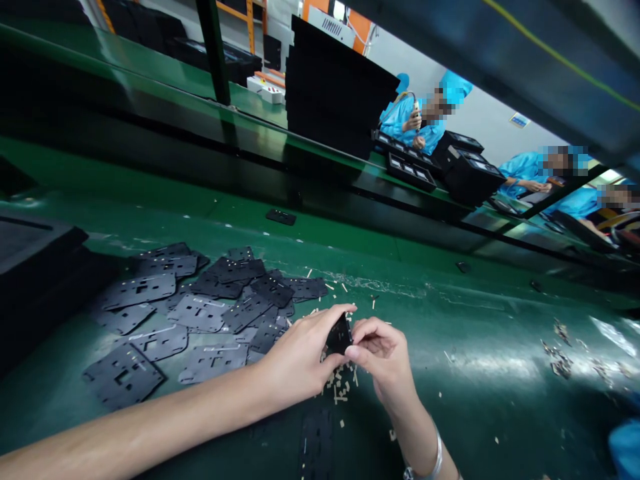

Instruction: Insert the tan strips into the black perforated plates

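My left hand [305, 347] grips a thin black plate [340, 335] by its opposite edges, thumb below and fingers above, and the plate is tilted up on edge. At the plate's right edge, the thumb and fingertips of my right hand [377, 350] are pinched together. Whatever is between those fingertips is too small to make out. Under both hands lie many small beige scraps [343, 390] on the green table. A loose heap of flat black plates with cut-outs [210, 313] spreads to the left of my hands. Another dark plate [316, 440] lies near the front edge.
A black box [40, 267] stands at the far left. One black piece [281, 217] lies toward the back. Small dark scraps [557, 357] are at the right. Beyond a dark rail [240, 150], people in blue [415, 120] work near black trays [410, 172].
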`<action>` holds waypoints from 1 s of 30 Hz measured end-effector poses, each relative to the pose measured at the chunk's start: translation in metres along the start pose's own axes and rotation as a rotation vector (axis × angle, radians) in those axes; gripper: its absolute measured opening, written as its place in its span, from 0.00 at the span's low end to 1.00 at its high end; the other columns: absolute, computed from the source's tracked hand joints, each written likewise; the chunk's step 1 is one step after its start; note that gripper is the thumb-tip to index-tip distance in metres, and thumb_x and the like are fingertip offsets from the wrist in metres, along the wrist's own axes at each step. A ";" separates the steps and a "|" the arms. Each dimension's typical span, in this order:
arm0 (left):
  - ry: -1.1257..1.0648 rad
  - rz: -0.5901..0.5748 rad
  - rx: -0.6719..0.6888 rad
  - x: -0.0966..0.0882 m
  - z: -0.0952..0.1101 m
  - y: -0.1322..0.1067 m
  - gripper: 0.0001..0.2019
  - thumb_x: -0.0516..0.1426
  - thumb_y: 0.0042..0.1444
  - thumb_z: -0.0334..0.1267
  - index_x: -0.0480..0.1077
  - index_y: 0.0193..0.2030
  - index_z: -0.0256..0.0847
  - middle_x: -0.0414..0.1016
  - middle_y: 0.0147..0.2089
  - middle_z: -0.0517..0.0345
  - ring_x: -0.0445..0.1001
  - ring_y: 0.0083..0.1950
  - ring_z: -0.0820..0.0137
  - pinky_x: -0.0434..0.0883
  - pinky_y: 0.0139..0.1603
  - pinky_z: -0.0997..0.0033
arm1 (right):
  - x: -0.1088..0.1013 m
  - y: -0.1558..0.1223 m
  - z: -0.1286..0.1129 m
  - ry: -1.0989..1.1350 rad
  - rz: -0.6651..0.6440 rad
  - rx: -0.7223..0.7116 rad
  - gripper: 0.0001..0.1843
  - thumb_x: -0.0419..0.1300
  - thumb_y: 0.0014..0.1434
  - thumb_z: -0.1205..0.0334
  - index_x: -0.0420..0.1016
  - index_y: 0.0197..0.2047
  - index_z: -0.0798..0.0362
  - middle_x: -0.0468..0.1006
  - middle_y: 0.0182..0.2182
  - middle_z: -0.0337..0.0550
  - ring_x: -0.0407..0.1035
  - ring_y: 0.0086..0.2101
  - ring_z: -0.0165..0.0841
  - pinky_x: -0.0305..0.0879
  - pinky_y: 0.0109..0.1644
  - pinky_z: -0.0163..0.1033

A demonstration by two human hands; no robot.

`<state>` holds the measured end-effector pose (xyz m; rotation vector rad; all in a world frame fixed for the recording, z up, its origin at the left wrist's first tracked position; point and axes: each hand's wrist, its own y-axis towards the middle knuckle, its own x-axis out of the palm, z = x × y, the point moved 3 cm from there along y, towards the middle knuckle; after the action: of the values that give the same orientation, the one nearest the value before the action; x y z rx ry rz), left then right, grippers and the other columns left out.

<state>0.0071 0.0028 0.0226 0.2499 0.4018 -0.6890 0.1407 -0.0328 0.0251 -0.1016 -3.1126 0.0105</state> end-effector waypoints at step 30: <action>0.777 0.426 -0.070 -0.062 -0.026 0.143 0.30 0.55 0.53 0.36 0.50 0.61 0.32 0.62 0.56 0.38 0.59 0.56 0.50 0.53 0.55 0.49 | -0.039 0.019 0.001 -1.119 0.170 0.050 0.09 0.53 0.55 0.60 0.71 0.26 0.49 0.74 0.21 0.34 0.66 0.23 0.28 0.53 0.27 0.32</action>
<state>0.0506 0.1535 0.0390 0.5198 1.0754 -0.1304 0.1813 -0.0168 0.0227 -0.5247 -4.1913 0.2213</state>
